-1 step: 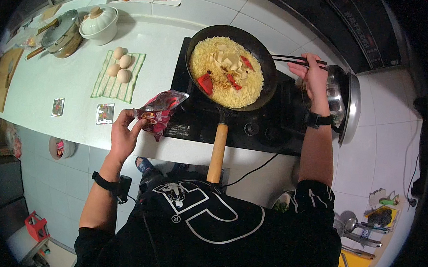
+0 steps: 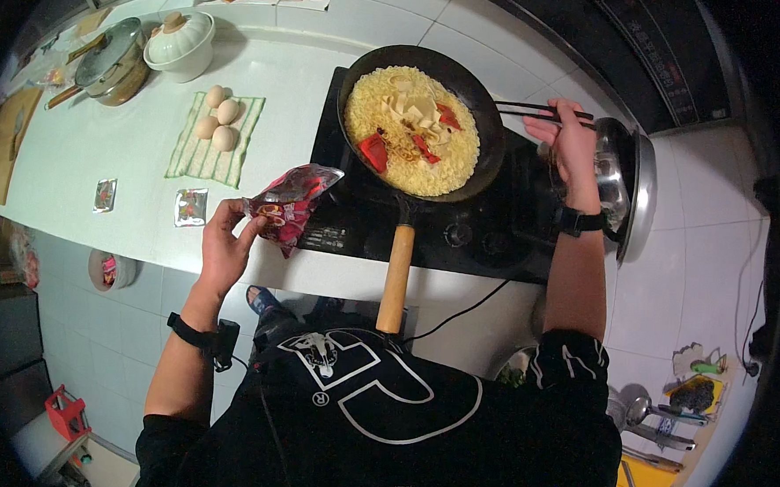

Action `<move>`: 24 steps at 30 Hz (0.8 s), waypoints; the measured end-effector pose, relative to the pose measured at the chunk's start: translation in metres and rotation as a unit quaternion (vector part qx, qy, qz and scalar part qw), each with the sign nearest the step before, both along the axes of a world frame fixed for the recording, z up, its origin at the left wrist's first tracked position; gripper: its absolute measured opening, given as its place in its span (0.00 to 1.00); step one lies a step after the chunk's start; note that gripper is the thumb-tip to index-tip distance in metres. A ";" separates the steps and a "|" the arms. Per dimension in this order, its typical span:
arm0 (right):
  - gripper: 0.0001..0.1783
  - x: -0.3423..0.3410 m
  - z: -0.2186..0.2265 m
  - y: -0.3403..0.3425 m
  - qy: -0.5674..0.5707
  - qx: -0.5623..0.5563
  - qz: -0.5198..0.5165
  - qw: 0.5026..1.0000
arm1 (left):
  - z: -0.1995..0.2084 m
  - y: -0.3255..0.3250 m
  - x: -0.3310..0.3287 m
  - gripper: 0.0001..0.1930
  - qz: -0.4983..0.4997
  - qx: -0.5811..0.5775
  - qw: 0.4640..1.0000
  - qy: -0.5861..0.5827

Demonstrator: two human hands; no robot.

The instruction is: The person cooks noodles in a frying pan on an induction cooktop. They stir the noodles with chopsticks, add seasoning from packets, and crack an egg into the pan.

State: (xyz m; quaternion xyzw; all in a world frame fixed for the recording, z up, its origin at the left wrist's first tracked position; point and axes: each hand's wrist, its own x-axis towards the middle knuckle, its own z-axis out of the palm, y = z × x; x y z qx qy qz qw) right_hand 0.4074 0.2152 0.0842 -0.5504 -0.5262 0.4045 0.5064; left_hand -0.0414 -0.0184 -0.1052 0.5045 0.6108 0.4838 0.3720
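My left hand (image 2: 229, 242) grips an opened red-and-silver foil food packet (image 2: 288, 205) by its lower left end, above the counter's front edge beside the stove. In my right hand (image 2: 571, 147) is a pair of black chopsticks (image 2: 525, 109), pointing left toward the pan's right rim. A dark frying pan (image 2: 494, 152) with a wooden handle (image 2: 397, 275) stands on the black cooktop (image 2: 477, 264). Inside it lies a round bed of pale yellow noodles (image 2: 370, 110). Flat beige slices (image 2: 423, 111), red pieces (image 2: 373, 152) and some brown seasoning rest on top.
Several eggs (image 2: 225, 138) lie on a striped cloth (image 2: 187, 155), left of the stove. Two small sachets (image 2: 191, 207) are nearby. Farther back stand a lidded white pot (image 2: 184, 52) and a glass-lidded saucepan (image 2: 116, 75). A metal pot (image 2: 612, 171) sits right of the pan.
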 end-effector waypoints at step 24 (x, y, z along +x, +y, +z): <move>0.17 -0.006 -0.060 -0.012 0.061 0.046 -0.052 0.996 | 0.003 0.000 0.003 0.12 -0.009 -0.006 1.000 -0.015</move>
